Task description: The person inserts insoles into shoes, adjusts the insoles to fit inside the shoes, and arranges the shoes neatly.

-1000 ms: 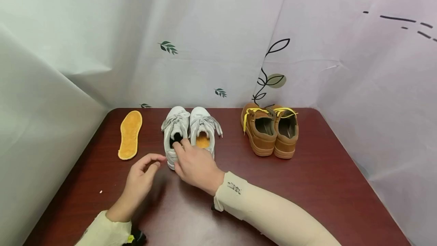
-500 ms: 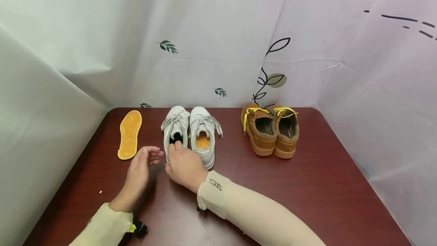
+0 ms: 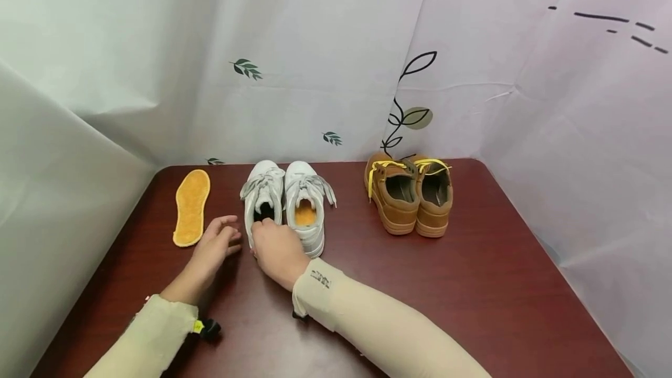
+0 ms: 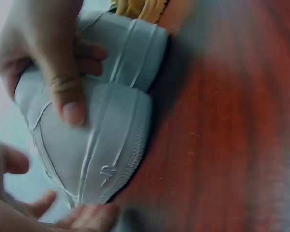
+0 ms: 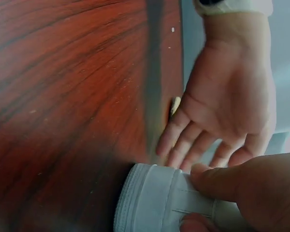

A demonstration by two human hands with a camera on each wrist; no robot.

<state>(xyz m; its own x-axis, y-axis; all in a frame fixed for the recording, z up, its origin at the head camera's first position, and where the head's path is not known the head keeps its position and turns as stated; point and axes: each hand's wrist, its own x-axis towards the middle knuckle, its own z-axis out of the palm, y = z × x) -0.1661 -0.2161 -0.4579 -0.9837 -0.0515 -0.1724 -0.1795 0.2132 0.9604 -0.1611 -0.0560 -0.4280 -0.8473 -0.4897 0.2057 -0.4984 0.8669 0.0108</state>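
Two white sneakers stand side by side in the head view: the left sneaker (image 3: 262, 184) with a dark opening, the right sneaker (image 3: 314, 242) with a yellow lining inside. My right hand (image 3: 278, 251) grips the left sneaker's heel. Its thumb presses the outside of the heel, seen in the left wrist view, and its other fingers reach over the collar, partly hidden. Beside that shoe, on its left, my left hand (image 3: 212, 251) holds nothing, its fingers loosely bent and close to the shoe's side. A fuzzy yellow insole (image 3: 191, 209) lies flat farther left.
A pair of brown shoes (image 3: 399, 209) with yellow laces stands at the back right of the dark red table (image 3: 420, 302). A pale cloth backdrop (image 3: 294, 98) with leaf prints rises behind the table and along both sides.
My right hand has drawn back from the opening to the left sneaker's heel. My left hand has moved slightly left, away from the shoe. The head view has shifted a little.
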